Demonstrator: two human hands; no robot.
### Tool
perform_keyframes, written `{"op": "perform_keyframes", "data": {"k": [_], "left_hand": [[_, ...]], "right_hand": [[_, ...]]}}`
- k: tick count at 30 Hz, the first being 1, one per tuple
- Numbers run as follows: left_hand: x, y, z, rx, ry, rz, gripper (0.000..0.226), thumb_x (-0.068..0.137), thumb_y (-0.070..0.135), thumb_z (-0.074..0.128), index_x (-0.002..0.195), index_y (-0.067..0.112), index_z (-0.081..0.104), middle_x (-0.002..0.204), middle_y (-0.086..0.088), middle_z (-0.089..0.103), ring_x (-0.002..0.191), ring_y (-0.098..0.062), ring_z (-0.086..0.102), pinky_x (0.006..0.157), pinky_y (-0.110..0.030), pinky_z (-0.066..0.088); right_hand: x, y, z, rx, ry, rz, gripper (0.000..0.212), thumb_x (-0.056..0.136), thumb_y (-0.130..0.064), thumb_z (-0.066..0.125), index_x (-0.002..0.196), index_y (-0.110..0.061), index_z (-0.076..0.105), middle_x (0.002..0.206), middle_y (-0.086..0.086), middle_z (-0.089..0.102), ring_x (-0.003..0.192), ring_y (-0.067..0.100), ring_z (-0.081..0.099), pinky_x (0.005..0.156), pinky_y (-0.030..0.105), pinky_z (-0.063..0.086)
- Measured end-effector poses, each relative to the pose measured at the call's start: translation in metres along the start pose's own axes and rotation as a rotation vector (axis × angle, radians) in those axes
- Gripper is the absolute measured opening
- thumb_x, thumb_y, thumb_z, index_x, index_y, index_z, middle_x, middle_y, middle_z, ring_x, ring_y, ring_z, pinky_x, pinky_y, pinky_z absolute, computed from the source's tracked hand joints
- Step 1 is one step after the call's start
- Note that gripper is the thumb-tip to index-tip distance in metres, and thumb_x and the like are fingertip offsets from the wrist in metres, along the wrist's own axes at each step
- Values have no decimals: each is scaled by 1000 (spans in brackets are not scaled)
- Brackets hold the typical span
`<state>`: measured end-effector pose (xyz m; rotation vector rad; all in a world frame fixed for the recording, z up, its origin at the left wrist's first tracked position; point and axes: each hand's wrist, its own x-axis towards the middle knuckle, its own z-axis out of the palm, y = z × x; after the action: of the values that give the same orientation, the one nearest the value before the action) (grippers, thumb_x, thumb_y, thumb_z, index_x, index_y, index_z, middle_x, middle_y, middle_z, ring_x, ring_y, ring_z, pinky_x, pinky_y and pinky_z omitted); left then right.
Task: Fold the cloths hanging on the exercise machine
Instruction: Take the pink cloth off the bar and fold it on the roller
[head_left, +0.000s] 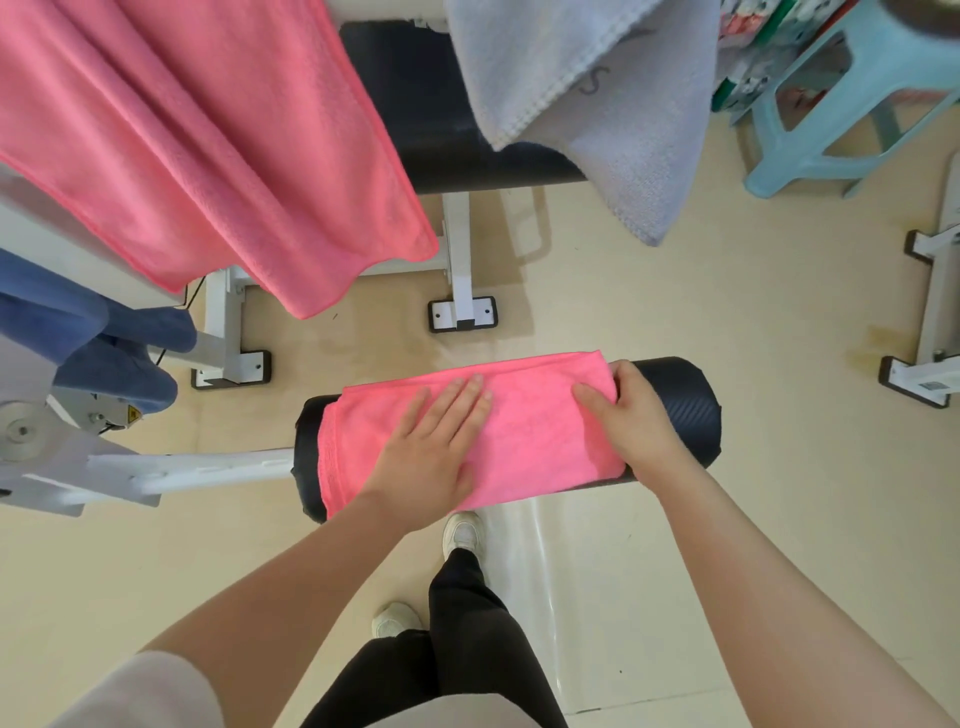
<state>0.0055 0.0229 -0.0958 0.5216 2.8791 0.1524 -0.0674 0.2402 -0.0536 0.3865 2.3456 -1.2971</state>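
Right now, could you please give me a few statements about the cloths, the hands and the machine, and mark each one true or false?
1. A folded pink cloth lies on the black foam roller. True.
2. The left hand is curled into a fist beside the cloth. False: it lies flat on the cloth with straight fingers.
3. The right hand grips the cloth's right edge, on the roller. True.
4. The grey cloth lies crumpled on the floor. False: it hangs over the black bench pad.
5. A large pink towel hangs at the upper left. True.
6. The stool at the upper right is red. False: it is light blue.
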Motion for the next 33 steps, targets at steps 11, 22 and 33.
{"op": "perform_keyframes", "data": {"k": [11,22,33], "left_hand": [[23,23,1,46,-187,-24,89,80,72,31,143,31,-17,151,-5,-15,144,-30,0,112,-48,0],[-3,1,-41,-1123,-54,-332,40,99,24,38,138,15,41,145,0,40,133,-10,36,110,-15,16],[-44,-56,-43,-1621,-52,-822,45,97,48,27,105,19,61,102,-7,66,91,-19,63,81,-29,51]], "right_hand": [[14,19,-24,48,83,245,27,83,-24,66,85,3,62,83,9,58,78,23,51,70,32,42],[-43,-75,30,-103,-159,-40,9,84,-16,51,84,-13,60,82,4,65,78,20,60,71,32,46],[-66,-88,148,-41,-340,-114,25,94,-26,49,114,-12,47,90,2,62,81,17,59,78,32,51]]}}
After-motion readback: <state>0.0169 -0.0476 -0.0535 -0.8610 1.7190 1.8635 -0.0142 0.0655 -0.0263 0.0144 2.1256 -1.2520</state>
